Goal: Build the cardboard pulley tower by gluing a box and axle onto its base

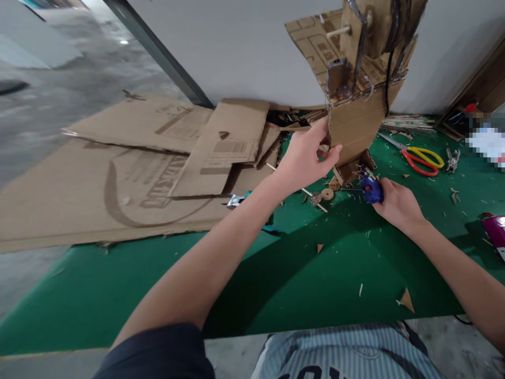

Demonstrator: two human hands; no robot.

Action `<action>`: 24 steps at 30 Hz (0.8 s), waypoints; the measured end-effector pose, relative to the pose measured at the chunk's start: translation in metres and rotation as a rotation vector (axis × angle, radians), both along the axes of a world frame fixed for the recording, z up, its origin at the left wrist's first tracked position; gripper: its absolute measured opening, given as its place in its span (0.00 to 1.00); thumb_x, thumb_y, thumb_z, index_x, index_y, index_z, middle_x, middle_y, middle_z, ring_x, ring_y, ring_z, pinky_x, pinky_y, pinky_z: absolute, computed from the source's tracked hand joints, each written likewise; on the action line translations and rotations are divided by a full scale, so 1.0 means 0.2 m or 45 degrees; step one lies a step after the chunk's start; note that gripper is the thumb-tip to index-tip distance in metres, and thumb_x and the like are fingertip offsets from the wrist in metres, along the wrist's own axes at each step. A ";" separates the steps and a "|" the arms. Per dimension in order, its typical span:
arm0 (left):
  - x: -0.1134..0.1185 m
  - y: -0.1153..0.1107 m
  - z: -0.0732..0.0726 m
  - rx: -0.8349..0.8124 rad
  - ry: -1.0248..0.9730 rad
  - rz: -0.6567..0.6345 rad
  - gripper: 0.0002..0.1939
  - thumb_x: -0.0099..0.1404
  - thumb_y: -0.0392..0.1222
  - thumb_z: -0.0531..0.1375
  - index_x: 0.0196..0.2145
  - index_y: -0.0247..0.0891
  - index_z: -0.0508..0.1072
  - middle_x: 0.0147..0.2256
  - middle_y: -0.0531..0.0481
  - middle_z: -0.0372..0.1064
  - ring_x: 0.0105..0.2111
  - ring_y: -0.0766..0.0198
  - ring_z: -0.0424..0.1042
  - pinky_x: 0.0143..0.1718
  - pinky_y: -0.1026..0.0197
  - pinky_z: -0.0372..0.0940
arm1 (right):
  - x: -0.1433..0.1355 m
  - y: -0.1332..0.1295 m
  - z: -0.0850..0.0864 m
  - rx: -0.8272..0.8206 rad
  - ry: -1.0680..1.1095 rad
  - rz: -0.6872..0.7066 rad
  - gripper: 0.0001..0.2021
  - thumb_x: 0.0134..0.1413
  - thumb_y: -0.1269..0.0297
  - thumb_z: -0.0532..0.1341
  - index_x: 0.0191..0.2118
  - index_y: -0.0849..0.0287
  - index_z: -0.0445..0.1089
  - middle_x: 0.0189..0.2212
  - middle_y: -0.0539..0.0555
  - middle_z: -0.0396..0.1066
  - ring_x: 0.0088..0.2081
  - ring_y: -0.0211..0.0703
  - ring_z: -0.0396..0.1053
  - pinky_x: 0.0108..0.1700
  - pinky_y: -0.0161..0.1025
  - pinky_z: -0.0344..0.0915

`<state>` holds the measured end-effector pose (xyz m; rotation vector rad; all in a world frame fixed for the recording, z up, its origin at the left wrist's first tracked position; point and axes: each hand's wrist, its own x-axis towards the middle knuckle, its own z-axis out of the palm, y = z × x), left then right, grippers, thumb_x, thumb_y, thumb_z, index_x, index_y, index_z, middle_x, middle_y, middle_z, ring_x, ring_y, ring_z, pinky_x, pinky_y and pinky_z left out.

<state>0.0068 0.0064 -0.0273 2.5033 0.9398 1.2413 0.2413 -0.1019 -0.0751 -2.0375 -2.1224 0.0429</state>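
Note:
A tall cardboard structure, with wheel-like discs and a wooden rod at its top, stands tilted on the green table. My left hand grips its left edge between thumb and fingers. At its foot, my right hand is closed on a small blue object; a thin dark piece shows to its left, and its exact kind is unclear. Close by are small cardboard discs and a thin wooden stick with a disc on it.
Flat cardboard sheets cover the table's left. Pliers lie partly behind my left forearm. Scissors with red and yellow handles, a metal clip-like tool and a magenta object lie right. Scraps dot the green tabletop.

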 end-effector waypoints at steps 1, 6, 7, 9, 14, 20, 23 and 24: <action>0.00 0.00 0.00 0.003 0.002 0.001 0.19 0.68 0.44 0.59 0.56 0.41 0.68 0.37 0.47 0.76 0.29 0.64 0.75 0.29 0.64 0.74 | 0.00 0.00 0.00 0.002 0.005 0.002 0.08 0.62 0.62 0.54 0.39 0.59 0.65 0.31 0.57 0.70 0.26 0.42 0.62 0.28 0.39 0.48; 0.00 0.00 -0.01 0.020 0.014 0.011 0.14 0.68 0.45 0.60 0.50 0.41 0.71 0.39 0.46 0.75 0.31 0.62 0.78 0.31 0.62 0.75 | 0.00 0.00 0.01 -0.010 0.019 -0.003 0.08 0.62 0.61 0.54 0.39 0.59 0.65 0.31 0.56 0.69 0.25 0.42 0.61 0.28 0.39 0.48; 0.00 0.00 -0.01 0.025 0.016 0.009 0.14 0.68 0.45 0.60 0.49 0.41 0.71 0.40 0.46 0.75 0.32 0.62 0.78 0.31 0.62 0.75 | 0.00 0.00 0.01 -0.015 0.018 -0.006 0.08 0.62 0.61 0.54 0.39 0.59 0.65 0.30 0.56 0.69 0.25 0.42 0.61 0.28 0.39 0.48; 0.00 0.00 -0.01 0.036 0.024 0.008 0.14 0.68 0.45 0.60 0.50 0.40 0.71 0.40 0.46 0.75 0.32 0.62 0.78 0.31 0.62 0.75 | 0.00 0.00 0.01 -0.022 0.015 -0.012 0.08 0.62 0.61 0.54 0.39 0.59 0.65 0.30 0.56 0.70 0.25 0.42 0.62 0.28 0.38 0.49; 0.00 0.00 -0.01 0.028 0.059 0.022 0.17 0.69 0.44 0.57 0.54 0.39 0.69 0.39 0.47 0.76 0.32 0.63 0.77 0.30 0.64 0.73 | 0.00 0.00 0.00 0.000 -0.014 -0.007 0.09 0.61 0.61 0.54 0.40 0.60 0.66 0.31 0.57 0.71 0.26 0.43 0.64 0.28 0.38 0.48; 0.00 0.01 -0.02 -0.025 0.016 0.037 0.15 0.69 0.43 0.59 0.52 0.38 0.69 0.35 0.47 0.75 0.29 0.63 0.75 0.30 0.64 0.71 | 0.01 0.00 -0.02 0.029 -0.062 0.009 0.10 0.60 0.62 0.55 0.42 0.62 0.68 0.32 0.59 0.73 0.27 0.46 0.68 0.28 0.39 0.49; 0.01 0.02 -0.03 -0.089 -0.016 0.044 0.13 0.68 0.42 0.59 0.50 0.38 0.69 0.33 0.48 0.74 0.27 0.64 0.73 0.29 0.63 0.70 | 0.00 0.00 -0.02 0.027 -0.098 -0.011 0.10 0.60 0.63 0.56 0.43 0.62 0.68 0.33 0.60 0.74 0.29 0.48 0.70 0.28 0.39 0.49; 0.02 0.02 -0.04 -0.113 -0.032 0.037 0.13 0.68 0.42 0.59 0.49 0.38 0.69 0.33 0.48 0.74 0.27 0.64 0.73 0.28 0.63 0.70 | 0.00 0.00 -0.01 0.017 -0.109 -0.021 0.09 0.59 0.63 0.57 0.42 0.62 0.68 0.33 0.60 0.75 0.29 0.48 0.71 0.29 0.40 0.49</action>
